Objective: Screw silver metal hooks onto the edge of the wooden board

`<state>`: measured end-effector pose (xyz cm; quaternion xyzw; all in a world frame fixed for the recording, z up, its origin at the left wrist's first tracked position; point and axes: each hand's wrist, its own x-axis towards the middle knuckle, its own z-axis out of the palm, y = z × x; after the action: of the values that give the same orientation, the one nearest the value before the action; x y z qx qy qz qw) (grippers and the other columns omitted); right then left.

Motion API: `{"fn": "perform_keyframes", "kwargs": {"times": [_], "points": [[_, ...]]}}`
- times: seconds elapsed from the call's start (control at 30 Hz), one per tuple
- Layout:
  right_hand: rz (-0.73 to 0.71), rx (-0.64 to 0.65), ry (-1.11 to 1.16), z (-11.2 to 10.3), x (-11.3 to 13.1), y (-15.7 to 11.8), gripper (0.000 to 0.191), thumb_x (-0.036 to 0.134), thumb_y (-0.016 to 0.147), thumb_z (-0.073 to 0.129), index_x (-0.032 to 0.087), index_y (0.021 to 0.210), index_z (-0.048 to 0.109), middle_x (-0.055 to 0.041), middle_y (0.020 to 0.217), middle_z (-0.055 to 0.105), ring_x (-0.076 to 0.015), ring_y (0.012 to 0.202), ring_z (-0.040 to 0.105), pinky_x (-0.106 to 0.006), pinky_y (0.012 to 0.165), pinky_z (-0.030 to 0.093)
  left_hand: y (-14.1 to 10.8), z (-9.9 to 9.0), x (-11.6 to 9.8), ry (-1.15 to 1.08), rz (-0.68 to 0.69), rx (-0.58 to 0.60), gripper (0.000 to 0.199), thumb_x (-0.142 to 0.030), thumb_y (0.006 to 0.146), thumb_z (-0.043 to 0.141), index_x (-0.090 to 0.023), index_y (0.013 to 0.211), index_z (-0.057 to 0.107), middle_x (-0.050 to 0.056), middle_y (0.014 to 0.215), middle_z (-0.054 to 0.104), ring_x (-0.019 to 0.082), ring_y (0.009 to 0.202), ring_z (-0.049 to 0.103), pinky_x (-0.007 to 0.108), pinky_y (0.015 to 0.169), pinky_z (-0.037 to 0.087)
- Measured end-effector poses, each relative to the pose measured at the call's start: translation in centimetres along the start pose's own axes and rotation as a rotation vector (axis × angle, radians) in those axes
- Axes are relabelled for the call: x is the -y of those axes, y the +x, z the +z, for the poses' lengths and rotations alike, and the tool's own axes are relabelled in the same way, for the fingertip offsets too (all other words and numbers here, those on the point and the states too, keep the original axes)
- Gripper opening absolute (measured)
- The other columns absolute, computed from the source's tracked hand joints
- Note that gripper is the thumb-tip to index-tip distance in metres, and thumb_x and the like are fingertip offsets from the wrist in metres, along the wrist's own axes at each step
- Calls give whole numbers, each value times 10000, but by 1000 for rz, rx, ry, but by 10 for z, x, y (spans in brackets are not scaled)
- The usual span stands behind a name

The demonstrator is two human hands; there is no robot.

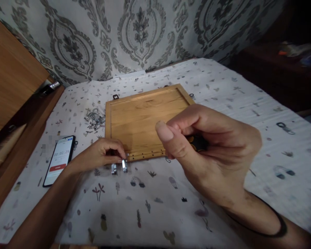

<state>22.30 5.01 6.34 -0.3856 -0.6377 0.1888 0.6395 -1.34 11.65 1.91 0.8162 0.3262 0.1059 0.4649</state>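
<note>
Probably positioning, the left hand (pixel 107 151) pinches a clasp (pixel 124 165), panel (pixel 141 121) just beyond; the right hand (pixel 209 148), clenching a handle (pixel 198 143), needs aligning.

Smooth wooden board (pixel 145 121), shiny metal fittings (pixel 124 166), glossy phone screen (pixel 58 159), matt cloth-like table cover (pixel 131 211)

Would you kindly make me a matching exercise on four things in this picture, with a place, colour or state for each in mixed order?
Column one:
1. Phone
2. Wooden board
3. Right hand
4. Small metal parts

Column two:
A. Curled around a black-and-yellow object
B. Silvery, heaped beside the board's left edge
C. Screen lit, showing a timer
D. Brown, with small dark holes along the near edge

Pairs: 1-C, 2-D, 3-A, 4-B
</note>
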Motion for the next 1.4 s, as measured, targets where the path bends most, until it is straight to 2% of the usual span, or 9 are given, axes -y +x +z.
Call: {"fn": "perform_keyframes", "kwargs": {"times": [0.33, 0.4, 0.5, 0.67, 0.8, 0.9, 1.03, 1.23, 1.4], "points": [[-38, -15, -42, -1, 0, 2, 304, 239, 856, 752, 194, 627, 557, 56, 492, 499, -54, 422, 400, -241, 383, 280, -2, -3, 0, -47, -62, -7, 117, -247, 860, 677, -147, 910, 711, 33, 843, 740, 123, 732, 682, 201, 665, 534], [-21, -21, -27, 0, 0, 1, 306, 217, 856, 745, 200, 619, 552, 55, 488, 484, -61, 422, 386, -243, 387, 284, -6, -6, -4, -20, -66, -73, 133, -260, 870, 667, -158, 946, 708, 32, 868, 742, 132, 751, 684, 205, 655, 529], [17, -41, 30, 0, 1, 1, 297, 192, 847, 737, 217, 620, 547, 56, 498, 476, -77, 419, 366, -258, 394, 297, -18, -4, -18, 208, -2, -302, 128, -274, 920, 611, -180, 935, 698, 26, 887, 733, 144, 785, 674, 222, 666, 514], [134, -155, 202, 5, 10, 14, 294, 219, 918, 634, 249, 633, 570, 42, 532, 486, -107, 408, 389, -300, 396, 314, -41, 40, -38, 642, 223, -528, 103, -243, 967, 584, -194, 979, 673, 25, 838, 702, 163, 776, 621, 288, 696, 495], [217, -121, 445, 18, 17, 37, 305, 261, 898, 632, 243, 599, 575, 53, 446, 380, -102, 338, 261, -299, 308, 204, -49, 81, -29, 985, 322, -716, 107, -176, 927, 629, -132, 1022, 653, 71, 857, 727, 225, 800, 627, 374, 718, 484], [308, 11, 507, 32, 19, 49, 310, 229, 947, 524, 250, 640, 569, 74, 431, 295, -95, 325, 178, -280, 298, 189, -52, 92, -16, 1075, 337, -698, 183, -139, 909, 639, -104, 1088, 649, 86, 889, 734, 243, 826, 635, 377, 706, 473], [329, 122, 559, 55, 24, 50, 335, 208, 988, 404, 253, 686, 541, 76, 435, 283, -102, 329, 221, -259, 323, 258, -52, 90, -12, 1115, 368, -715, 154, -99, 924, 579, -95, 1059, 654, 96, 872, 739, 241, 819, 649, 362, 676, 485], [363, 176, 473, 81, 23, 39, 252, 302, 973, 472, 267, 728, 515, 68, 436, 332, -121, 339, 299, -266, 357, 336, -46, 87, -18, 1083, 397, -793, 166, -64, 927, 526, -129, 1004, 657, 73, 813, 731, 218, 769, 659, 338, 632, 497], [324, 173, 568, 87, 10, 27, 202, 342, 947, 536, 252, 767, 541, 93, 435, 304, -102, 341, 251, -254, 341, 290, -45, 88, -18, 1062, 400, -807, 147, -53, 936, 532, -114, 988, 655, 73, 811, 732, 214, 740, 656, 333, 613, 480]]}}
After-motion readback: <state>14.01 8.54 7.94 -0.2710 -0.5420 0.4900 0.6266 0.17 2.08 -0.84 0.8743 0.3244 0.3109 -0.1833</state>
